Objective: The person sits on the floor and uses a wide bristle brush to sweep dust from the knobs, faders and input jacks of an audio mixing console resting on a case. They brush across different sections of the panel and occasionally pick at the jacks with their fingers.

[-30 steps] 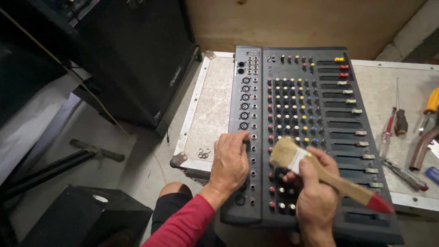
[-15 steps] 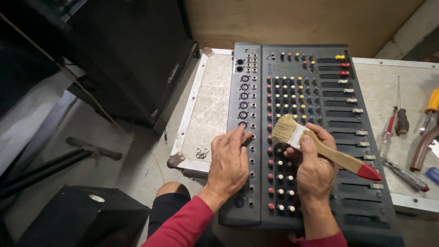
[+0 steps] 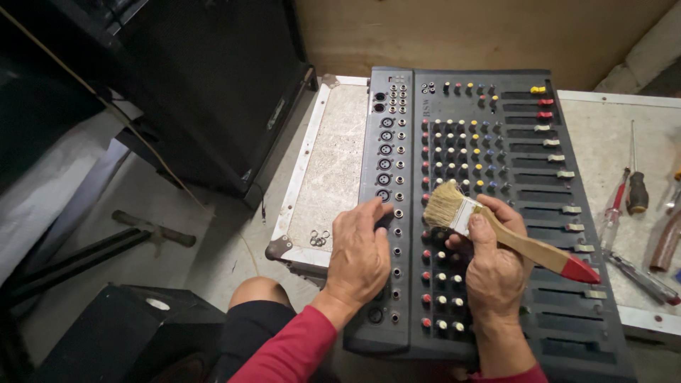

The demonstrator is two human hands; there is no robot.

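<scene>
Right hand (image 3: 496,266) grips a paintbrush (image 3: 507,234); the fingers (image 3: 477,225) are closed around the ferrule and the upper handle. The bristles lie just ahead of the fingertips, touching the rows of coloured knobs (image 3: 464,156) on the mixer (image 3: 489,213). The wooden handle with its red tip runs back over the hand toward the faders.

Left hand (image 3: 360,255) rests flat on the mixer's left edge. Its fingers (image 3: 369,213) are narrow, curled lightly over the column of sockets (image 3: 386,152), holding nothing; the grip looks like bracing only.

The mixer sits on a desk (image 3: 330,170) with a metal-edged top. Small washers (image 3: 318,238) lie on the desk just left of the left-hand fingers. Screwdrivers (image 3: 628,191) lie well apart, beyond the red handle tip.

Risks, as judged:
- Knobs beside the bristles may be turned or pulled off if the brush is pressed hard; cause: stiff strokes across loose caps.
- Dust may be pushed into the fader slots and sockets rather than off the panel; cause: strokes aimed toward the openings.
- The washers may be knocked off the desk edge; cause: the left hand shifting sideways.
- The mixer's near end overhangs toward the lap; weight on the left hand could tip it.
</scene>
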